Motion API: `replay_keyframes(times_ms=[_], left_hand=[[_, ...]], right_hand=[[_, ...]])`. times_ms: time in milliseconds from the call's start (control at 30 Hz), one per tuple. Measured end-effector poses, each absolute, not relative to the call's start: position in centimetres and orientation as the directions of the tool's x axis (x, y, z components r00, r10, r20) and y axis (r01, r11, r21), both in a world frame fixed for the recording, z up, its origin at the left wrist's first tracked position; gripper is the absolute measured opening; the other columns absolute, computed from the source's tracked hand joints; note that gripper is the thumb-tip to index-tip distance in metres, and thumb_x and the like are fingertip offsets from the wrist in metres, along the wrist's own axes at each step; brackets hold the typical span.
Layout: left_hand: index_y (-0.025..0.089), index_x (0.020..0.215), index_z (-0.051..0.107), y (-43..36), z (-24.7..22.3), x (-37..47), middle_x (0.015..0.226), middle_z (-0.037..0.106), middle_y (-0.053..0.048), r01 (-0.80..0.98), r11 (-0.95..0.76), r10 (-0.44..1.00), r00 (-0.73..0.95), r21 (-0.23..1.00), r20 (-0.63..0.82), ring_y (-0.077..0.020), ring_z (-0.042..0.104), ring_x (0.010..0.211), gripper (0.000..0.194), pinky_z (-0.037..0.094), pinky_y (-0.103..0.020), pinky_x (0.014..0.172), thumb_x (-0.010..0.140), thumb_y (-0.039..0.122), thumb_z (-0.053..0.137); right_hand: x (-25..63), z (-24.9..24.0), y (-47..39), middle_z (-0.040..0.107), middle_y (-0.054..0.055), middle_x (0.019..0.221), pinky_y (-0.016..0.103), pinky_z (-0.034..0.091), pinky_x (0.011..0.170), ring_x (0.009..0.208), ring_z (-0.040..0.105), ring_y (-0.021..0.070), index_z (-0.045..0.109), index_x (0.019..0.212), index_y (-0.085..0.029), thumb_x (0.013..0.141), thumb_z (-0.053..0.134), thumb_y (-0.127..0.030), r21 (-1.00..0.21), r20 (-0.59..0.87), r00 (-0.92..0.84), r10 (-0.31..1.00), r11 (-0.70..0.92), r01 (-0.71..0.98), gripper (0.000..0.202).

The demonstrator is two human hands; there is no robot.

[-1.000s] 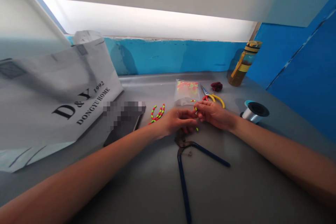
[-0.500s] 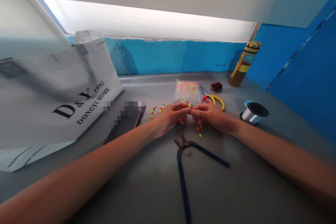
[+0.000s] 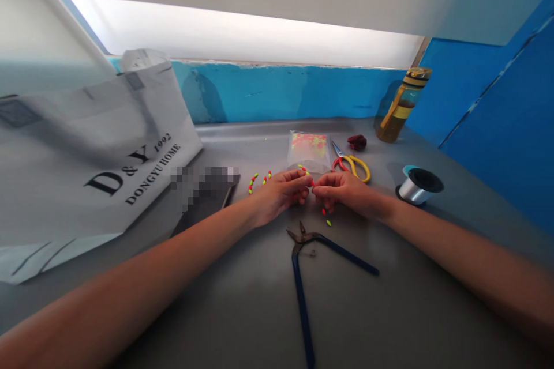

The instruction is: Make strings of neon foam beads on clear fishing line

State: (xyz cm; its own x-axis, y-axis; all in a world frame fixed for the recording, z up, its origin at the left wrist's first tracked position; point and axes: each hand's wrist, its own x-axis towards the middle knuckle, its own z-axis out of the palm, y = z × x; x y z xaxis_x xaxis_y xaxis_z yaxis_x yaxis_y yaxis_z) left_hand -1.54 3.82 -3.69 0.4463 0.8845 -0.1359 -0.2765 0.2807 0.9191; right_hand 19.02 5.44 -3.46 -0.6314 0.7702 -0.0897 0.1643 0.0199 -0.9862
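Note:
My left hand (image 3: 287,191) and my right hand (image 3: 344,189) meet fingertip to fingertip over the grey table. Both are closed in a pinch on a bead string (image 3: 303,169) of small red and yellow-green oval beads. One red bead shows between the fingertips; the thread itself is too thin to see. A red bead (image 3: 324,212) and a yellow-green bead (image 3: 328,223) are below my right hand; whether they hang or lie on the table I cannot tell. Left of my hands lie short curved rows of beads (image 3: 251,184). Just behind is a clear bag of beads (image 3: 309,147).
Nearer me lie spread, blue-handled pliers (image 3: 305,236). Behind my right hand are scissors (image 3: 357,167) and a dark red bundle (image 3: 357,142). A spool of clear line (image 3: 418,185) and a bottle (image 3: 402,106) stand right. Left are a dark flat object (image 3: 194,210) and a white bag (image 3: 108,138).
My fingertips have come slightly apart, and a red bead now shows between them. The beads beyond my fingers and those below my right hand have shifted slightly left.

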Motion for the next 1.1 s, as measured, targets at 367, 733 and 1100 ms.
replay_keyframes(times_ms=[367,733,1100], left_hand=[[0.015,0.082,0.065,3.91,-3.62,-1.79,0.072,0.062,0.001,-0.365,0.331,0.885,0.441,0.870,-0.152,-0.0083,0.054,0.061,0.021,0.042,-0.022,0.059,0.075,0.027,0.081],[0.014,0.080,0.066,3.94,-3.47,-1.73,0.071,0.059,0.001,-0.315,0.294,0.867,0.485,0.902,-0.113,-0.0077,0.052,0.060,0.021,0.041,-0.021,0.058,0.074,0.028,0.080],[0.017,0.081,0.069,3.40,-3.30,-1.77,0.063,0.058,0.001,0.054,0.126,0.830,0.541,0.990,-0.136,-0.0114,0.051,0.057,0.020,0.044,-0.026,0.058,0.079,0.037,0.070]], right_hand=[[18.94,-3.34,5.16,0.067,0.001,0.072,0.023,0.050,0.056,0.059,0.061,0.0100,0.068,0.086,-0.016,0.083,0.073,-0.039,-0.975,-0.109,-0.675,0.730,0.054,0.215,0.024],[18.96,-3.51,5.55,0.068,0.003,0.079,0.021,0.049,0.054,0.058,0.059,0.0087,0.066,0.087,-0.016,0.087,0.067,-0.044,-0.993,-0.089,-0.647,0.757,-0.018,0.117,0.029],[19.30,-3.62,5.74,0.056,-0.003,0.068,0.019,0.040,0.045,0.051,0.046,0.0066,0.068,0.094,-0.018,0.085,0.070,-0.044,-0.996,-0.081,-0.597,0.798,-0.050,0.069,0.027]])
